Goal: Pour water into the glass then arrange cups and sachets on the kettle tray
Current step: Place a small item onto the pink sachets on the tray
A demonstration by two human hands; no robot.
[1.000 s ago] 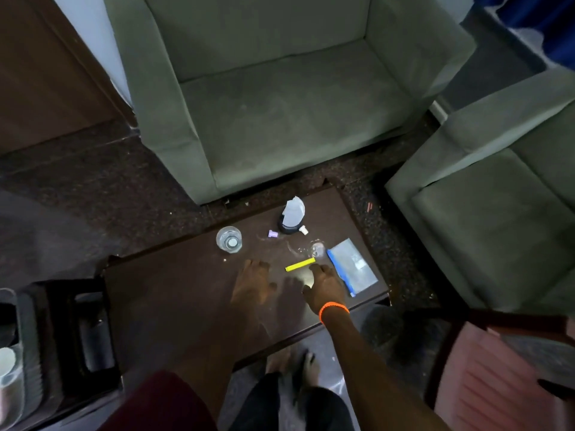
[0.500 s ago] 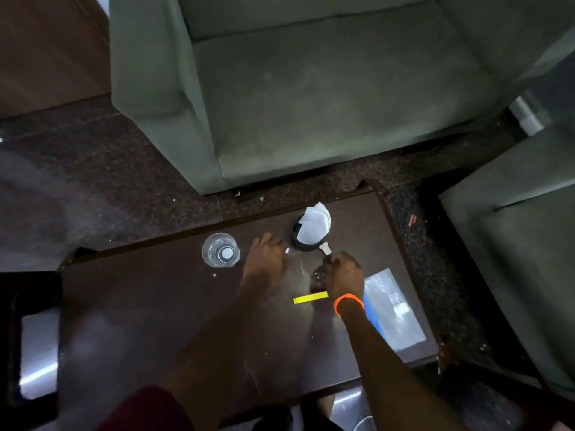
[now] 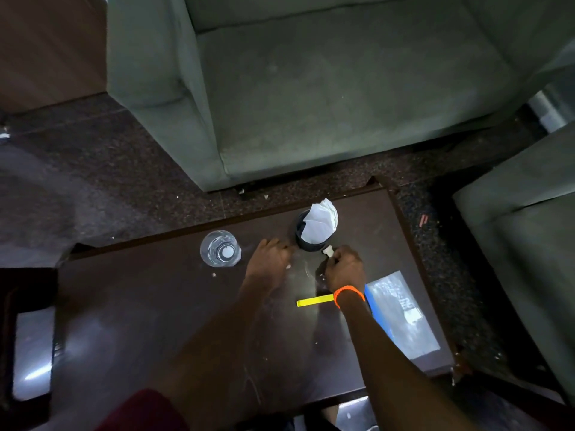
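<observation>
A clear glass (image 3: 220,248) with water in it stands on the dark wooden table (image 3: 155,321). To its right is a dark cup (image 3: 308,244) with white paper (image 3: 320,225) stuffed in it. My left hand (image 3: 270,262) rests palm down on the table, its fingertips touching the surface right beside the dark cup; whatever lies under them is hidden. My right hand (image 3: 343,269), with an orange band on the wrist, pinches a small white packet (image 3: 327,251) at the cup's near side. Behind that wrist lies a yellow sachet (image 3: 312,301), flat on the table.
A clear plastic bag with a blue edge (image 3: 401,312) lies at the table's right end. A green sofa (image 3: 326,88) stands beyond the table and another seat (image 3: 522,244) to the right. A dark tray (image 3: 31,346) sits at the left edge.
Both hands have moved away from me, from near the yellow sachet up to the dark cup. My right hand has closed on the small white packet. The small purple piece is now hidden by my left hand.
</observation>
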